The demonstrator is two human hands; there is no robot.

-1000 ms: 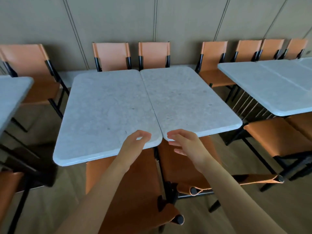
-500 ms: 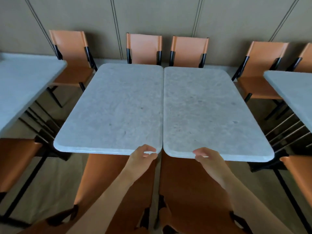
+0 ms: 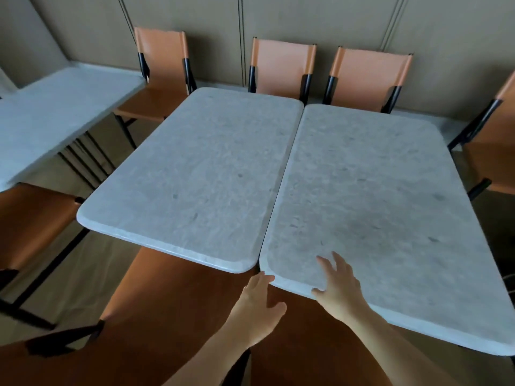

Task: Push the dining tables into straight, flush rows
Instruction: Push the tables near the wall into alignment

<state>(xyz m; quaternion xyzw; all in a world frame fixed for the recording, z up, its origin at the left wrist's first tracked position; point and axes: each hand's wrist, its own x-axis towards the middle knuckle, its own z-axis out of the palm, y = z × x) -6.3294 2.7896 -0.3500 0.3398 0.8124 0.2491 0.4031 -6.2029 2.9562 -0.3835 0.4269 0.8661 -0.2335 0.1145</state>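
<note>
Head cam has you looking down at two pale stone-look dining tables pushed side by side. Your left table (image 3: 195, 174) and your right table (image 3: 370, 201) meet along one long seam running away from you, touching or as good as. The near ends aren't level though: the right table's near edge sits closer to you than the left one's, so there's a step at the corner.

Your right hand (image 3: 338, 285) lies flat on the near corner of the right table, fingers straight and spread, thumb over the edge. Your left hand (image 3: 259, 307) is just below the tabletops by the seam, fingers loose and slightly apart, fingertips (image 3: 264, 277) right at the right table's rounded corner, holding nothing. Can't tell if they actually touch it.

Orange chairs with black frames line the far wall (image 3: 278, 20), two of them (image 3: 281, 66) tucked right behind the tables. More orange seats (image 3: 167, 316) sit under the near edge. Another pale table (image 3: 50, 115) stands off to the left, well apart.
</note>
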